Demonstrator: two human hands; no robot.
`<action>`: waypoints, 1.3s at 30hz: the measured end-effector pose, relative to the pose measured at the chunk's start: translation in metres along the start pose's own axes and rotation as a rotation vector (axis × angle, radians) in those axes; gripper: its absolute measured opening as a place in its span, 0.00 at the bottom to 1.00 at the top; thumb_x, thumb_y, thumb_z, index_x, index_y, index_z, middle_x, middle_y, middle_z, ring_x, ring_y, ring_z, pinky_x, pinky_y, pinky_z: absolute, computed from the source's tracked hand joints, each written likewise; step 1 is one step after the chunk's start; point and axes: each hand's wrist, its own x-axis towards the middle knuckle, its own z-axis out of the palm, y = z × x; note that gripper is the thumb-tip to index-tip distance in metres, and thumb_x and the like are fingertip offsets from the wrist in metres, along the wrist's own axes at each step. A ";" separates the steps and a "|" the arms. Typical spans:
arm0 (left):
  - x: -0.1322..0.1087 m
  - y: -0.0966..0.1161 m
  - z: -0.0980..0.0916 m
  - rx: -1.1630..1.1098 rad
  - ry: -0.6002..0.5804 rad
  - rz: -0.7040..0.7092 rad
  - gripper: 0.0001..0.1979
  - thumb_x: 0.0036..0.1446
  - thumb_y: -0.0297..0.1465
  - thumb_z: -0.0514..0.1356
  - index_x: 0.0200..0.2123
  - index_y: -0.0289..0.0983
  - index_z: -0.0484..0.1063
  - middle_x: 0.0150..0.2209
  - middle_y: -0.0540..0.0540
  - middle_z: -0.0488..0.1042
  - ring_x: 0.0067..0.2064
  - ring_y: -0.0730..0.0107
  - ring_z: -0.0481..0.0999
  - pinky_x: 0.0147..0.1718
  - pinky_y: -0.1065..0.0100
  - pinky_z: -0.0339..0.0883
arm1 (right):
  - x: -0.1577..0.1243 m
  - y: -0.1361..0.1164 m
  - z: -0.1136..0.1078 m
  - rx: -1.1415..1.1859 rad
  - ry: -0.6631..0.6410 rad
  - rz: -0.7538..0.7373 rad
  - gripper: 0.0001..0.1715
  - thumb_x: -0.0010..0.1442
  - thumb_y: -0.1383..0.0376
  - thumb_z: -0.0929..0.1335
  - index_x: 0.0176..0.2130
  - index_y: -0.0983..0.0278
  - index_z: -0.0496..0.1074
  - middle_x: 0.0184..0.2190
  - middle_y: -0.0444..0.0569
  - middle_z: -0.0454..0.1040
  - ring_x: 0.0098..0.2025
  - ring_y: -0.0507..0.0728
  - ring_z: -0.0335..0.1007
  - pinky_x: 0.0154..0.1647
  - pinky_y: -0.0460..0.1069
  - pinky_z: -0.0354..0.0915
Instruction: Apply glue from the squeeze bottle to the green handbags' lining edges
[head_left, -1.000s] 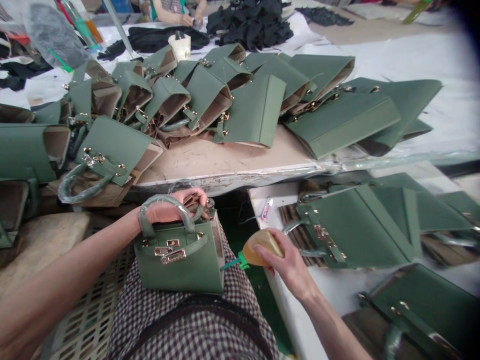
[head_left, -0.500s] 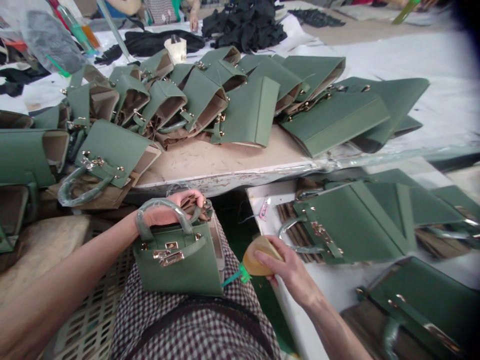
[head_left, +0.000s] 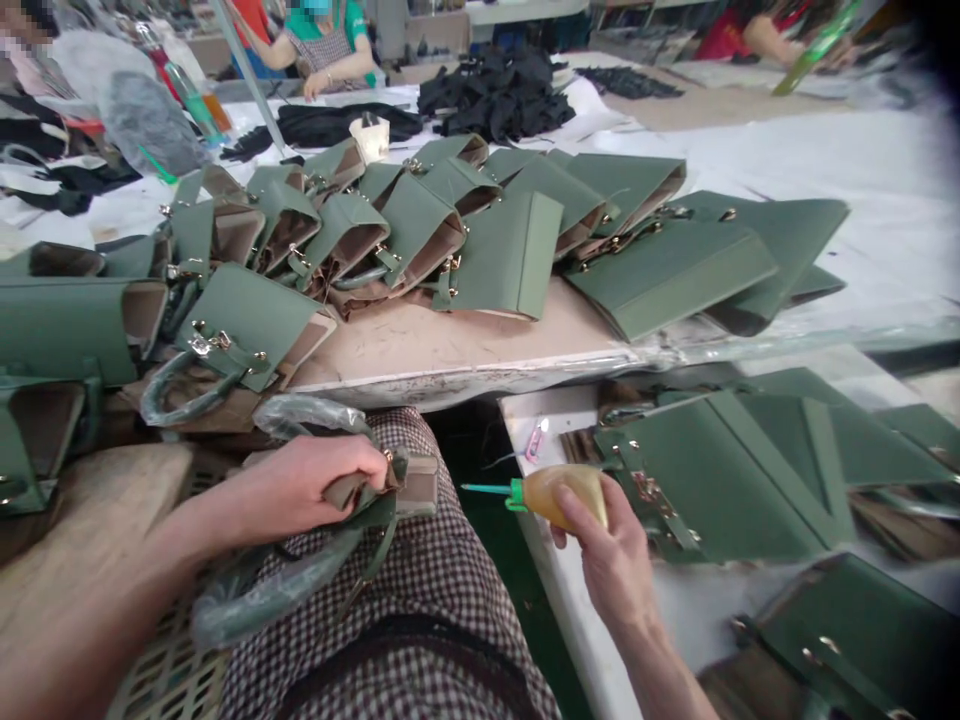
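Note:
My left hand (head_left: 311,487) is closed around the top edge of a small green handbag (head_left: 390,490), which lies tipped over on my checked lap with its open mouth facing right. Its plastic-wrapped handle (head_left: 262,595) hangs down to the lower left. My right hand (head_left: 611,555) grips a yellowish squeeze bottle (head_left: 566,492) with a green nozzle, and the thin nozzle tip points left toward the bag, a short gap away.
Many green handbags (head_left: 420,230) lie in rows on the worktable (head_left: 465,345) ahead. More green bags (head_left: 712,470) are stacked on a white lower table at the right. Other people work at the far side, beside piles of black material (head_left: 495,95).
The bag has gone from standing upright on my lap to lying tipped over. My right hand lifted the bottle and turned its nozzle toward the bag. The view has tilted upward.

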 end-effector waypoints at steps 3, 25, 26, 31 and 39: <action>-0.007 -0.018 0.025 -0.053 0.071 -0.012 0.12 0.55 0.19 0.57 0.38 0.42 0.71 0.39 0.51 0.76 0.39 0.67 0.74 0.40 0.68 0.64 | 0.002 0.000 0.010 -0.051 -0.027 0.065 0.37 0.58 0.46 0.79 0.56 0.62 0.71 0.41 0.50 0.75 0.31 0.59 0.69 0.23 0.50 0.70; -0.052 -0.012 0.077 -0.085 0.025 0.173 0.17 0.64 0.17 0.52 0.48 0.45 0.64 0.40 0.51 0.68 0.38 0.71 0.69 0.35 0.72 0.59 | 0.010 -0.017 0.052 -0.483 -0.201 -0.263 0.32 0.58 0.44 0.74 0.52 0.62 0.71 0.45 0.54 0.78 0.43 0.68 0.75 0.47 0.61 0.72; -0.053 -0.011 0.077 -0.078 0.018 0.174 0.17 0.64 0.17 0.51 0.48 0.45 0.64 0.40 0.51 0.68 0.38 0.71 0.69 0.35 0.72 0.59 | 0.009 -0.016 0.052 -0.482 -0.177 -0.279 0.33 0.58 0.44 0.75 0.52 0.62 0.71 0.46 0.54 0.78 0.44 0.68 0.75 0.48 0.61 0.72; -0.055 -0.011 0.080 -0.056 -0.025 0.150 0.17 0.65 0.18 0.52 0.50 0.46 0.64 0.42 0.51 0.69 0.40 0.71 0.72 0.36 0.72 0.61 | 0.008 -0.014 0.049 -0.467 -0.157 -0.201 0.35 0.58 0.42 0.74 0.53 0.62 0.71 0.47 0.55 0.77 0.46 0.69 0.74 0.49 0.62 0.71; -0.057 -0.009 0.083 0.059 -0.068 0.217 0.20 0.64 0.18 0.53 0.54 0.46 0.64 0.50 0.49 0.72 0.46 0.69 0.75 0.40 0.72 0.64 | 0.010 -0.029 0.053 -0.519 -0.225 0.047 0.38 0.55 0.39 0.72 0.52 0.63 0.70 0.35 0.52 0.78 0.30 0.65 0.75 0.32 0.58 0.72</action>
